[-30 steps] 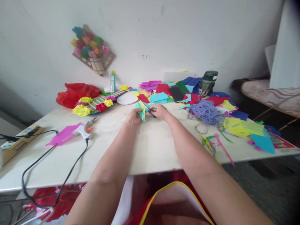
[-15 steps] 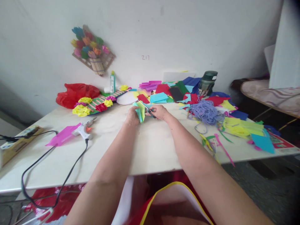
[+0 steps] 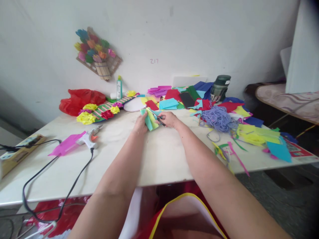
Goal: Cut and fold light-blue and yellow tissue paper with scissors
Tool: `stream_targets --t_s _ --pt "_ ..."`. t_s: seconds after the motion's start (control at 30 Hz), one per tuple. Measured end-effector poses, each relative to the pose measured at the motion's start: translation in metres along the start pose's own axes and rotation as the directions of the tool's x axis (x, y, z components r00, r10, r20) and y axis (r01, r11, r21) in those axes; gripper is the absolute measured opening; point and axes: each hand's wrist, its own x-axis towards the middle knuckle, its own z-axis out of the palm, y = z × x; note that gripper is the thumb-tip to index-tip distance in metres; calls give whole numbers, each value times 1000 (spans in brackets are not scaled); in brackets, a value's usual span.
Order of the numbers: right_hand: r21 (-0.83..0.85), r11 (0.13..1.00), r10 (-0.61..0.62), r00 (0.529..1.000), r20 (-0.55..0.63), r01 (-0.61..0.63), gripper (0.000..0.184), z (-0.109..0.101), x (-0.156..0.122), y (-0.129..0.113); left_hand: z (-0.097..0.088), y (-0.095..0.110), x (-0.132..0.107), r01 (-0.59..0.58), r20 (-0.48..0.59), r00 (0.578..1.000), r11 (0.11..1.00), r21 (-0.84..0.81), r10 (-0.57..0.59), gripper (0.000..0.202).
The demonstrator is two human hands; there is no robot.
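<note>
My left hand (image 3: 140, 125) pinches a folded stack of teal and yellow-green paper (image 3: 150, 120) just above the white table (image 3: 159, 159). My right hand (image 3: 170, 119) is closed on a pair of scissors (image 3: 156, 118), whose blades reach into the paper's right side. Both hands meet at the middle of the table, a little beyond its centre.
Coloured paper sheets (image 3: 179, 96) and scraps (image 3: 259, 137) cover the back and right, with lilac yarn (image 3: 218, 119) and a dark green jar (image 3: 219, 88). A glue gun (image 3: 89, 138) with its black cord (image 3: 62, 176), pink paper (image 3: 65, 144), a flower-decked craft piece (image 3: 104, 109) and a red bag (image 3: 81, 99) lie left.
The paper stack has been turned in my left hand, leaning more to the right now, while the scissors stay at its edge. Both hands remain in the same spot.
</note>
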Motion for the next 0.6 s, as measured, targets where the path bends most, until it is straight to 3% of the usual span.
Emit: stream_targets --t_s 0.13,0.27,0.6 --pt "36 999 32 999 35 -33 26 0 0 -2 2 1 -2 -69 -28 997 998 -5 69 12" --pt "-25 1000 17 1000 -1 -17 28 -2 0 -6 4 1 -3 -112 -49 993 994 9 112 18" --pt "-113 993 40 999 -23 -43 30 -5 -3 -16 2 -2 0 -152 -36 988 988 7 152 19"
